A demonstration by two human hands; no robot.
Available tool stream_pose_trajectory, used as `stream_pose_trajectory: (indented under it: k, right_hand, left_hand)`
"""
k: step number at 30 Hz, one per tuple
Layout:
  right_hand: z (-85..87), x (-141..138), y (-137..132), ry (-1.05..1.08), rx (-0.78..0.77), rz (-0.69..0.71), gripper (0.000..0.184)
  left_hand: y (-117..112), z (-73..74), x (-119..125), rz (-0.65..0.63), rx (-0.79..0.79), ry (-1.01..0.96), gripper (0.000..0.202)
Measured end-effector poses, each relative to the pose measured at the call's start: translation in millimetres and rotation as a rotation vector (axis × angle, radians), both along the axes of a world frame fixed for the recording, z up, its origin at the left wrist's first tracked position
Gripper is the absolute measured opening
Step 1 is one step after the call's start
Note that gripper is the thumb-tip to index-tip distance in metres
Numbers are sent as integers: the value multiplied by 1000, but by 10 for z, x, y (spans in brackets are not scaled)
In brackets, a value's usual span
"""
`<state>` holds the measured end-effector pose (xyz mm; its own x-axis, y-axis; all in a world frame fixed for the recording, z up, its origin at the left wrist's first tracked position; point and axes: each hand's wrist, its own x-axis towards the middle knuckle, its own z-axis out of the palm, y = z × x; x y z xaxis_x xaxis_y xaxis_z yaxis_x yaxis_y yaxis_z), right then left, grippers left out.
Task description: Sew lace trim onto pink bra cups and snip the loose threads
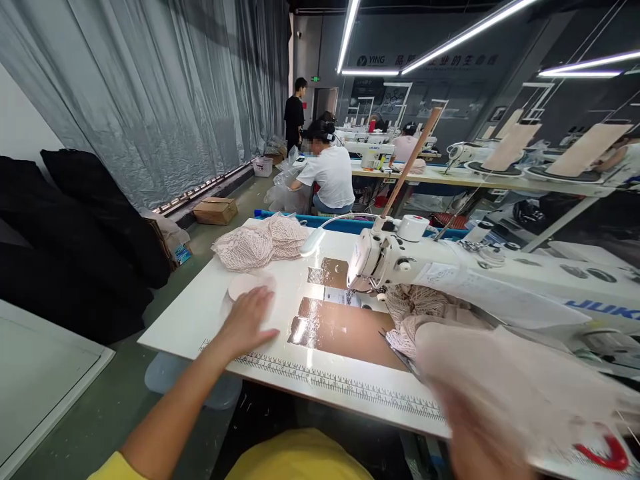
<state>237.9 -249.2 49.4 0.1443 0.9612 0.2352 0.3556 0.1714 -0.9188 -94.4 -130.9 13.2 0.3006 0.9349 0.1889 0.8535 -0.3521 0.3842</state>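
- Right hand [477, 430]: near the front edge, at the machine side. Motion blur hides the fingers; can't tell if they're clamped.
- Beige soft cloth [505, 367]: at and over that hand, also blurred, just in front of the machine arm. Worth moving it low and loose so it doesn't snag.
- Bright red curved piece [607, 457]: right corner, near the cloth; use unclear.
- Black printed ruler scale [325, 377]: along the white tabletop's [187, 320] front edge.
- Left hand [250, 320]: fingers extended, thumb apart, no pinch visible. Lies over the thin pale rounded piece [243, 285], left part of the table. Light flat fingers suit it; pressing hard could crease it.
- Dark slim pointed metal tool [399, 350]: beside the cloth, points toward the left. Keep cloth and fingers off the tip.
- Glossy brown sheet [345, 333]: flat, between hands.
- White JUKI sewing machine [450, 260]: beyond; keep fingers clear of the needle area.
- Pale pink lacy fabric pile [260, 241]: far left tabletop, apart from the needle.
- Co-worker in white shirt [333, 177]: seated farther back.
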Motion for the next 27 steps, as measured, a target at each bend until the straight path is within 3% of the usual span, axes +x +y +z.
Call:
stream_pose_trajectory:
  k: [1, 2, 3, 4, 5, 7, 10, 12, 14, 17, 19, 22, 24, 27]
  right_hand:
    - [-116, -172, 124, -18, 16, 68, 21]
    - [-219, -342, 237, -73, 39, 242, 17]
    - [-299, -494, 327, -110, 68, 419, 17]
    - [-351, -611, 388, -138, 105, 512, 19]
    - [-374, -683, 420, -179, 145, 549, 15]
    - [-352, -686, 423, -228, 258, 481, 13]
    - [-252, -490, 385, -247, 392, 219, 19]
    - [-208, -398, 399, -219, 386, 56, 16]
    - [-209, -418, 451, -150, 251, 47, 7]
    - [-297, -585, 529, 90, -133, 369, 12]
    - [-385, -677, 533, 311, -344, 519, 18]
    - [-488, -696, 473, 556, -526, 590, 20]
    - [-512, -661, 430, 621, -558, 610, 21]
    - [-494, -620, 420, 654, -522, 546, 24]
  left_hand:
    - [-96, 65, 110, -118, -3, -91, 75]
    - [-193, 125, 236, -287, -57, -200, 78]
    - [-284, 172, 360, -450, -152, -308, 73]
    - [-360, 204, 463, -573, -278, -369, 63]
    - [-415, 217, 530, -613, -351, -415, 51]
    - [-452, 193, 535, -489, -377, -463, 34]
    - [-393, 99, 338, -89, -192, -462, 27]
    - [-368, 60, 254, 17, -190, -518, 25]
    - [-403, 68, 302, -115, -367, -693, 30]
    - [-519, 140, 530, -552, -681, -984, 55]
    - [-561, 178, 647, -679, -753, -1085, 74]
    - [-525, 141, 674, -492, -611, -1083, 78]
    - [-477, 59, 637, -364, -553, -1052, 76]
    - [-465, -84, 591, -422, -848, -1122, 72]
